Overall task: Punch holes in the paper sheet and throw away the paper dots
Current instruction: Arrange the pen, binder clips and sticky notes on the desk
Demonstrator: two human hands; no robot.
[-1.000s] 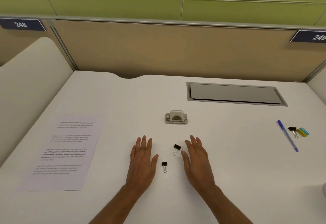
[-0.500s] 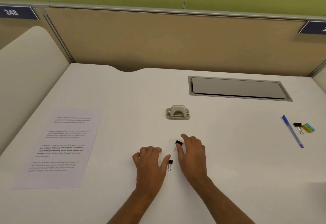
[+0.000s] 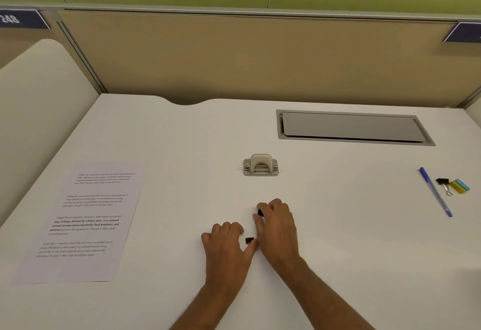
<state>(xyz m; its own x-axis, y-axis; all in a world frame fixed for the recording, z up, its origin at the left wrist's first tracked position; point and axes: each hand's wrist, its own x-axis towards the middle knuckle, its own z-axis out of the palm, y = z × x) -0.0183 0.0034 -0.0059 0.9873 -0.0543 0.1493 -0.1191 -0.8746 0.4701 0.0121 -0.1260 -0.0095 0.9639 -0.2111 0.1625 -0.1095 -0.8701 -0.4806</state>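
On the dark plate [image 3: 23, 19] fixed to the partition at my far left I read "248". The print on the paper sheet [image 3: 86, 221] near the tabletop's left edge is too small for me to read.

The paper sheet [image 3: 86, 221] lies flat on the white desk [image 3: 338, 238] at the left, a white page with four blocks of small slanted print, its long sides running away from the viewer and leaning slightly right. The hole punch [image 3: 261, 165] is a small grey-beige metal one with an arched lever, upright near the desk's middle, well apart from the sheet.
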